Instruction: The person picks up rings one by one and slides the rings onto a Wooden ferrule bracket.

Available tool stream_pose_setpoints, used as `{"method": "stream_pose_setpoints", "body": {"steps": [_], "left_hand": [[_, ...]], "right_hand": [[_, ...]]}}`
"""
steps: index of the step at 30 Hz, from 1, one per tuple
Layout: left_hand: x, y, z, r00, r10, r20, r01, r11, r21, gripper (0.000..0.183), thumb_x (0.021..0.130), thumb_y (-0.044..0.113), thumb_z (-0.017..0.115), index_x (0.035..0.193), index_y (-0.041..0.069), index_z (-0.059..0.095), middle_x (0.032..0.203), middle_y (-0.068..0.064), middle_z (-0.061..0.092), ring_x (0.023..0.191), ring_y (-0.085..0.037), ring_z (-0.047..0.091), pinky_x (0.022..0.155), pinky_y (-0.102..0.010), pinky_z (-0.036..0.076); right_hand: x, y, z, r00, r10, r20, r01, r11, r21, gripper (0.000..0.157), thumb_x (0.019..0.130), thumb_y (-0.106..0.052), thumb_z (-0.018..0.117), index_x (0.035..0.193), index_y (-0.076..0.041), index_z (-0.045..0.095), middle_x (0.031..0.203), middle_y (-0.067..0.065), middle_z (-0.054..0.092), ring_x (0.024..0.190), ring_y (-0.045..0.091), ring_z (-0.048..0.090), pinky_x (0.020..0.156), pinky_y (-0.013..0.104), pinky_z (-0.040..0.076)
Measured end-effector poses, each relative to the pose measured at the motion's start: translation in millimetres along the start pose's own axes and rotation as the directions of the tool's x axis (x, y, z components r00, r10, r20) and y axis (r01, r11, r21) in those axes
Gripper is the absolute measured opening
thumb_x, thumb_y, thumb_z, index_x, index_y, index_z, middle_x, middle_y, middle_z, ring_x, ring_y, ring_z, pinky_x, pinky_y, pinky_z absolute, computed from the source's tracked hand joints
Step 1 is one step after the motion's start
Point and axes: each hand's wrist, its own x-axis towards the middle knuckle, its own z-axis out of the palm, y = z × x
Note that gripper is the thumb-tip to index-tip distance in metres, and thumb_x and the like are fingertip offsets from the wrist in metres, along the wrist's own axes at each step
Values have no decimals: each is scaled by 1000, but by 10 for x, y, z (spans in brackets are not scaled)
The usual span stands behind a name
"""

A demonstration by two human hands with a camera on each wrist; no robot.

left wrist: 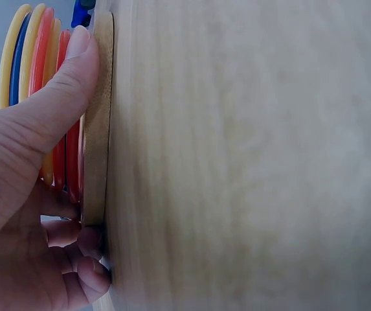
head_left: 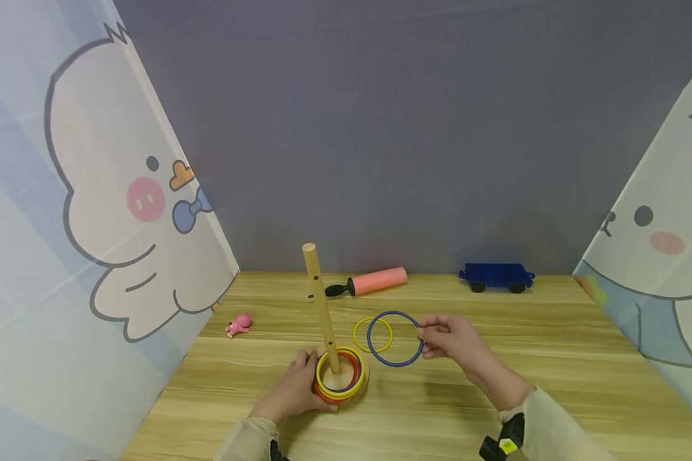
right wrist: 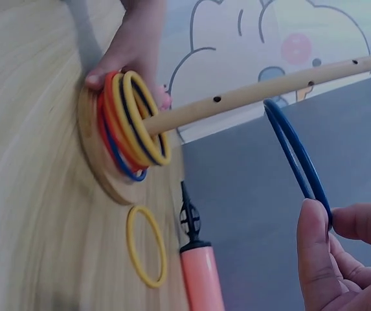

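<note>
A wooden ring-toss stand has a tall round peg [head_left: 323, 307] rising from a disc base [left wrist: 98, 149]. Several red, yellow and blue rings [right wrist: 147, 150] lie stacked around the foot of the peg. My left hand [head_left: 293, 389] grips the edge of the base, thumb on one side and curled fingers on the other. My right hand [head_left: 451, 339] pinches a blue ring [head_left: 396, 365] between thumb and fingers, in the air to the right of the peg. Below the blue ring, a yellow ring [head_left: 354, 334] lies on the table beside the base.
Behind the peg lies a pink and black hand pump [head_left: 378, 281]. A blue toy wagon [head_left: 496, 275] stands at the back right, close to the grey back wall [head_left: 380, 141]. At the left is a small pink toy figure [head_left: 239, 323]. Cartoon-printed panels flank the wooden table [head_left: 553, 358].
</note>
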Motion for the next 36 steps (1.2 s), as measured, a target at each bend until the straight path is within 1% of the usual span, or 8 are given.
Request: {"method": "stream_pose_setpoints", "body": {"steps": [7, 12, 18, 27, 32, 36], "left_hand": [[-1, 5, -8, 1000, -6, 8, 6, 1000, -11, 119, 58, 58, 88, 142, -11, 38, 115, -15, 41, 106, -36, 50, 91, -50, 46], [-7, 16, -15, 1000, 4, 1, -4, 1000, -4, 119, 58, 58, 88, 141, -12, 39, 115, -16, 42, 105, -36, 51, 90, -50, 46], [-11, 18, -12, 1000, -4, 11, 4, 1000, -7, 119, 58, 58, 88, 141, -12, 38, 114, -15, 42, 105, -36, 51, 91, -50, 46], [-15, 14, -30, 1000, 0, 1, 0, 1000, -22, 119, 58, 56, 89, 141, -12, 38, 115, -17, 42, 106, -36, 50, 91, -51, 46], [-13, 19, -33, 1000, 7, -3, -7, 1000, -13, 119, 58, 56, 88, 141, -13, 38, 115, -17, 42, 106, -37, 51, 91, -51, 46], [-10, 23, -33, 1000, 3, 4, -3, 1000, -12, 119, 59, 57, 88, 141, -13, 38, 116, -17, 42, 107, -37, 50, 92, -51, 45]], "right_hand": [[3, -131, 66, 999, -25, 20, 26, 1000, -18, 35, 96, -11, 61, 119, 13, 54, 89, 9, 66, 71, 16, 65, 67, 31, 57], [-6, -207, 107, 999, -28, 27, 28, 1000, -2, 35, 95, -11, 63, 120, 13, 54, 88, 9, 66, 70, 16, 65, 67, 31, 57], [-28, -342, 145, 996, -67, 52, 66, 998, 7, 36, 96, -10, 61, 121, 14, 52, 88, 8, 65, 69, 16, 65, 67, 31, 57], [-42, -514, 203, 991, -109, 82, 106, 994, 40, 34, 96, -9, 61, 120, 13, 53, 88, 7, 65, 68, 14, 65, 67, 30, 57], [-40, -621, 239, 989, -120, 85, 116, 992, 54, 30, 96, -8, 61, 117, 12, 54, 86, 7, 65, 68, 14, 64, 67, 29, 56], [-43, -732, 281, 991, -119, 69, 115, 991, 62, 29, 95, -8, 62, 116, 11, 55, 86, 7, 65, 68, 14, 64, 67, 30, 56]]}}
